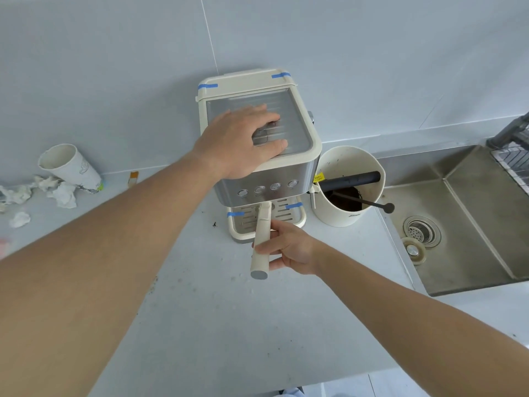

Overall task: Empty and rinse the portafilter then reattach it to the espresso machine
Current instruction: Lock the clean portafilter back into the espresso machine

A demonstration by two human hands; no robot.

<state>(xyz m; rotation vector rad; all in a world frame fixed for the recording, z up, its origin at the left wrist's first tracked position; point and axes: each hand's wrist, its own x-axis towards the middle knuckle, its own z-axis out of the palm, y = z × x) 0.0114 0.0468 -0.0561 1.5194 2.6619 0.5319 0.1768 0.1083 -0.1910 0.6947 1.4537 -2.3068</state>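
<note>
A cream and steel espresso machine (300,164) stands on the white counter against the wall. My left hand (243,141) lies flat on its metal top, fingers spread. The portafilter (262,236) sits under the machine's front, its cream handle pointing toward me over the drip tray (289,217). My right hand (286,250) is shut on the handle near its grey end cap. The portafilter's basket is hidden under the machine.
A cream knock box (347,216) with a black bar and dark grounds stands right of the machine. A steel sink (458,253) with drain and loose plug lies at the right. A tipped paper cup (71,166) and crumpled tissues lie at the left.
</note>
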